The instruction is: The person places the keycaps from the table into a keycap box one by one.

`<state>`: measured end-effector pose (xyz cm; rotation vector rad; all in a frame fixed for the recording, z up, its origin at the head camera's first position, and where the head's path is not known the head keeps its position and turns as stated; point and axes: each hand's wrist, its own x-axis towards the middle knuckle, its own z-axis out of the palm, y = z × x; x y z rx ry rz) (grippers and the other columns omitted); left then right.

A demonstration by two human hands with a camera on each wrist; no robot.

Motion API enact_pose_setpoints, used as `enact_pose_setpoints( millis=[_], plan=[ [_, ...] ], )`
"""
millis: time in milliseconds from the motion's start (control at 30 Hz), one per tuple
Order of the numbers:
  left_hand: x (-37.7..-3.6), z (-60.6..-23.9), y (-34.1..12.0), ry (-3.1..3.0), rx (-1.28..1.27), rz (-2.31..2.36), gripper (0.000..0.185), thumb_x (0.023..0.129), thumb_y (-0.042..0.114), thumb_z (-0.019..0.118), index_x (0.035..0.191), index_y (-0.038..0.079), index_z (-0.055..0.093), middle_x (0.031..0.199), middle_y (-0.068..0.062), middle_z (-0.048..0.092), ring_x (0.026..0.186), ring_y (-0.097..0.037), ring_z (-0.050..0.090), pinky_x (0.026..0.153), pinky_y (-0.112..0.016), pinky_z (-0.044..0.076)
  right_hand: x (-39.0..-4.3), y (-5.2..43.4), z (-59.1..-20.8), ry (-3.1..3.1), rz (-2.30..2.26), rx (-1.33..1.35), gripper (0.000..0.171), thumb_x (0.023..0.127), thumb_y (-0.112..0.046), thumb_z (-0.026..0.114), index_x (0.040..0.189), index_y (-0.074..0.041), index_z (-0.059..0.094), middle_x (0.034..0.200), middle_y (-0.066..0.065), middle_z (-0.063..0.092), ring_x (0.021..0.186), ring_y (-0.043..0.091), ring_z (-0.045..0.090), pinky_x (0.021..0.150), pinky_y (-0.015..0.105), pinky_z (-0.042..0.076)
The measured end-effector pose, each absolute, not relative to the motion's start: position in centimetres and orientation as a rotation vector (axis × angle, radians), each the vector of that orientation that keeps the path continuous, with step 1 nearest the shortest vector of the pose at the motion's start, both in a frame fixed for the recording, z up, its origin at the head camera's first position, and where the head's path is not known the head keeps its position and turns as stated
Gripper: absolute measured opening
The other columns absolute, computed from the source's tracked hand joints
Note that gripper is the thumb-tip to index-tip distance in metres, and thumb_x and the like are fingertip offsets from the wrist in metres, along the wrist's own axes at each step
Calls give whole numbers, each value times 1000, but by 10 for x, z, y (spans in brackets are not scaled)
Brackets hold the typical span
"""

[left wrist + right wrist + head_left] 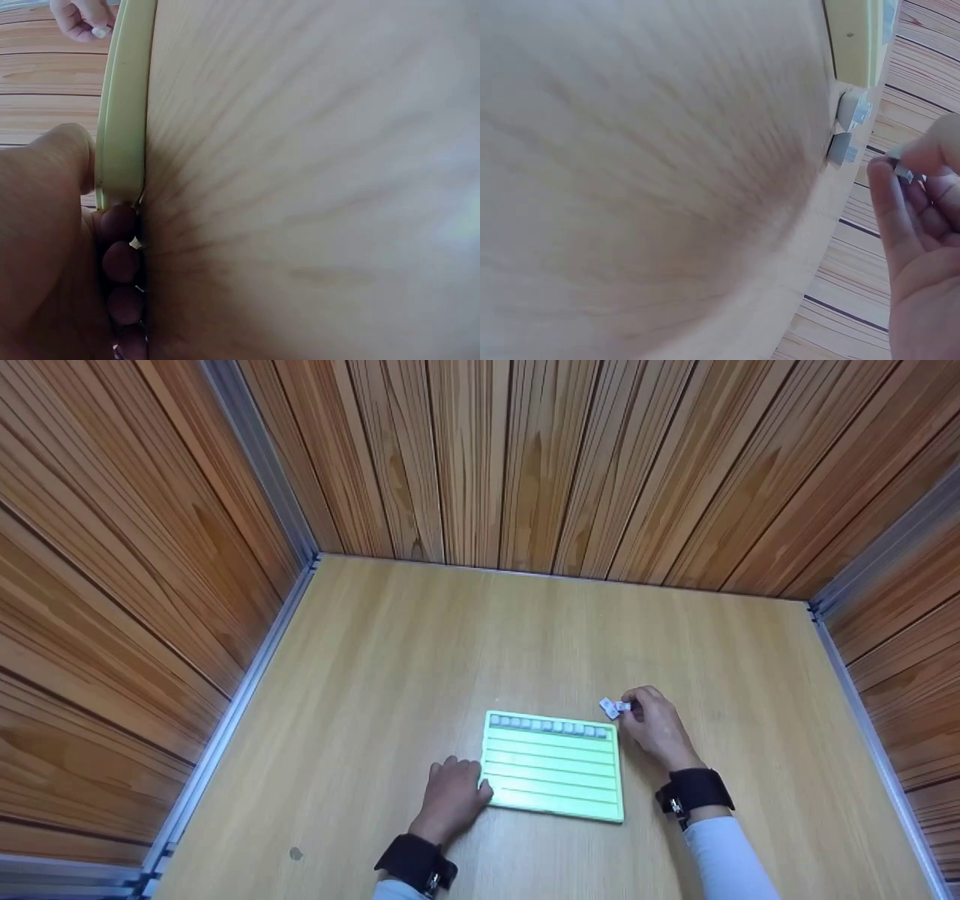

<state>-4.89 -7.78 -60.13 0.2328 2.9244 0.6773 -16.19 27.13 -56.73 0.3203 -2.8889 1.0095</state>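
A light green grooved board (pixel 551 772) lies on the table, with a row of small pale blocks (pixel 547 726) filling its top groove. At the board's lower left corner, my left hand (pixel 454 791) holds the edge, thumb over the top face and fingertips against the side. In the left wrist view the thumb (pixel 71 150) meets the board (pixel 124 112) close to that corner. Just beyond the upper right corner, my right hand (pixel 658 727) pinches a small pale block (pixel 904 173) between thumb and forefinger. Two more such blocks (pixel 851 110) sit on the table beside it.
The wooden table (pixel 420 645) is bordered by wood-plank walls (pixel 465 457) at the back and both sides. Grey metal rails (pixel 247 682) run along its edges. A small dark spot (pixel 295 853) marks the table at the front left.
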Motion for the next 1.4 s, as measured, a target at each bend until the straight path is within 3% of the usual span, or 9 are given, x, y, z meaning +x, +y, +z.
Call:
enact_pose_setpoints(
  millis=[233, 567, 733, 933, 1100, 1400],
  plan=[
    [-48, -602, -77, 2938, 235, 668, 20, 88, 29, 56, 75, 14, 53, 67, 3, 43, 70, -19, 35, 71, -37, 28, -160, 266, -564, -2871, 1058, 314, 29, 91, 2, 61, 119, 4, 68, 120, 18, 63, 109, 34, 64, 93, 48, 52],
    [-49, -602, -77, 2930, 239, 656, 21, 89, 30, 56, 76, 14, 54, 67, 3, 43, 71, -19, 35, 71, -37, 28, -160, 261, -561, -2893, 1129, 312, 27, 91, 3, 59, 116, 3, 67, 122, 17, 61, 111, 34, 64, 94, 46, 52],
    [-49, -601, -78, 2929, 237, 658, 21, 89, 30, 56, 75, 14, 54, 67, 3, 43, 71, -20, 36, 71, -37, 29, -158, 258, -559, -2890, 1084, 356, 29, 91, 0, 60, 118, -1, 71, 116, 14, 63, 102, 30, 65, 86, 44, 53],
    [-49, -600, -78, 2929, 238, 684, 21, 89, 30, 56, 74, 15, 52, 67, 3, 43, 71, -20, 36, 71, -37, 28, -156, 252, -557, -2892, 1049, 416, 24, 90, -3, 64, 112, -2, 71, 110, 10, 64, 90, 20, 61, 77, 32, 49],
    [-47, -599, -78, 2946, 257, 693, 22, 88, 28, 57, 72, 15, 50, 66, 3, 42, 70, -20, 35, 71, -37, 28, -154, 242, -556, -2867, 1068, 485, 19, 87, -1, 68, 106, -2, 69, 104, 8, 63, 87, 17, 60, 75, 29, 50],
    [-49, -599, -77, 2913, 221, 689, 20, 88, 30, 57, 75, 15, 53, 68, 3, 45, 73, -20, 37, 73, -38, 29, -152, 213, -551, -2878, 1061, 650, 19, 91, -1, 67, 109, -2, 71, 104, 3, 63, 89, 15, 62, 76, 31, 53]
  ],
)
